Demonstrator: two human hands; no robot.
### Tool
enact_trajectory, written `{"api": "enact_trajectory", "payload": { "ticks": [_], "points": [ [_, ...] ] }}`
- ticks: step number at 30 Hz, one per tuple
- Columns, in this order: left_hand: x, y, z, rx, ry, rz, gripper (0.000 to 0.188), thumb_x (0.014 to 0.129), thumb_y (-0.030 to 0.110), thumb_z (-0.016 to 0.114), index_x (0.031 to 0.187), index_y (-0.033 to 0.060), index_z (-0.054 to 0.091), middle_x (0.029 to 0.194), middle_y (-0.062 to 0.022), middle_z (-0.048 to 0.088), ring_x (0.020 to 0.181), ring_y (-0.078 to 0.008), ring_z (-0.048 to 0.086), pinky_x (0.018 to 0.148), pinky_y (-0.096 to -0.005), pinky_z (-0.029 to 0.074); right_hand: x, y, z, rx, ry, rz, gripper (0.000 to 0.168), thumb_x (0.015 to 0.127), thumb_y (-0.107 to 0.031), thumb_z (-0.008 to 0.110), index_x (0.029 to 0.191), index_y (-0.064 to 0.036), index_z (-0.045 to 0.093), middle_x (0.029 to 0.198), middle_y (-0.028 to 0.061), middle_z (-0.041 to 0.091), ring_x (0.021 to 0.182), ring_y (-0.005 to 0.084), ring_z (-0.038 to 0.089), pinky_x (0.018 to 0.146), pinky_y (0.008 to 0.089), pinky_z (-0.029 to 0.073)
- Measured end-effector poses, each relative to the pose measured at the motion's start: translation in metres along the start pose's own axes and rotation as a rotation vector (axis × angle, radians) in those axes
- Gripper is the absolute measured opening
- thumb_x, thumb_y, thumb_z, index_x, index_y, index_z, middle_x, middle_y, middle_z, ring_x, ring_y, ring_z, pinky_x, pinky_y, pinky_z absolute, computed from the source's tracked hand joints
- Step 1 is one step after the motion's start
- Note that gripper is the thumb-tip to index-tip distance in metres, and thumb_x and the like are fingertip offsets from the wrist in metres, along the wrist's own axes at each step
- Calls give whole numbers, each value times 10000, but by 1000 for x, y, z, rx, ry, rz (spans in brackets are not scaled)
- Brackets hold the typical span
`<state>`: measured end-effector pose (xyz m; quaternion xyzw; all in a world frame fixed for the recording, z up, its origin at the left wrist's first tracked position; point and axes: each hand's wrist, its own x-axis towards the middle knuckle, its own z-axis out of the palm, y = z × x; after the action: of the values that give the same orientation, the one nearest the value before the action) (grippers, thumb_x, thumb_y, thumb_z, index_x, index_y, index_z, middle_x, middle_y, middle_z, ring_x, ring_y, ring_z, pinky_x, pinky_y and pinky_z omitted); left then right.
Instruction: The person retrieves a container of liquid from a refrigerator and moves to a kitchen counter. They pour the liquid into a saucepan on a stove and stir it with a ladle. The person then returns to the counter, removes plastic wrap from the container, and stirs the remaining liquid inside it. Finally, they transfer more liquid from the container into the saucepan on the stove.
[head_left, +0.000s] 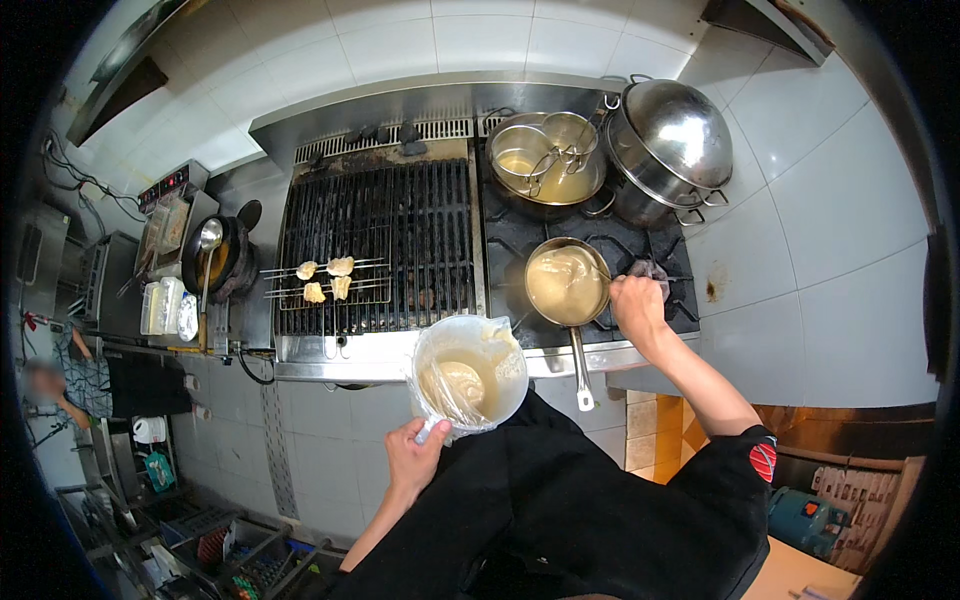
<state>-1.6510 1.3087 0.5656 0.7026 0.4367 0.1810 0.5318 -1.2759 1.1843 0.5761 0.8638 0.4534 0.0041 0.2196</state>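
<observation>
My left hand (414, 459) grips the handle of a translucent plastic jug (471, 375), which has clear plastic film inside and a pale, thick liquid at its bottom. To the right, on the gas stove, a steel saucepan (568, 281) holds a creamy beige liquid; its long handle points towards me. My right hand (637, 307) is closed at the saucepan's right rim on a thin utensil that reaches into the liquid; its kind is hard to tell. The jug is apart from the saucepan, in front of the grill's edge.
Skewers with pale pieces (340, 266) lie over the charcoal grill (427, 225). Behind the saucepan stand a pot with wire strainers (555, 191) and a large lidded steel pot (660, 150). A wok with a ladle (217, 259) is at left. Another person (82, 375) stands far left.
</observation>
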Motion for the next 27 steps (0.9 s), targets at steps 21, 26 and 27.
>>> {"api": "enact_trajectory", "payload": {
  "ticks": [21, 26, 27],
  "points": [
    [8, 4, 0, 34, -5, -30, 371, 847, 250, 737, 690, -58, 602, 509, -55, 481, 542, -83, 395, 474, -321, 338, -17, 70, 58, 782, -51, 254, 338, 827, -374, 718, 907, -48, 758, 865, 204, 710, 851, 357, 688, 775, 432, 537],
    [10, 0, 0, 68, -8, -28, 387, 847, 255, 733, 675, -55, 580, 508, -53, 466, 548, -88, 383, 474, -325, 332, -42, 54, 9, 555, 90, 238, 281, 853, -311, 687, 1031, -94, 709, 767, 190, 684, 762, 386, 678, 695, 475, 547],
    [11, -1, 1, 74, -8, -32, 383, 848, 252, 731, 677, -56, 582, 511, -52, 468, 550, -87, 382, 476, -323, 333, -46, 51, 9, 506, 123, 239, 266, 857, -305, 683, 1004, -84, 699, 744, 184, 678, 725, 382, 675, 665, 471, 546]
  ]
}}
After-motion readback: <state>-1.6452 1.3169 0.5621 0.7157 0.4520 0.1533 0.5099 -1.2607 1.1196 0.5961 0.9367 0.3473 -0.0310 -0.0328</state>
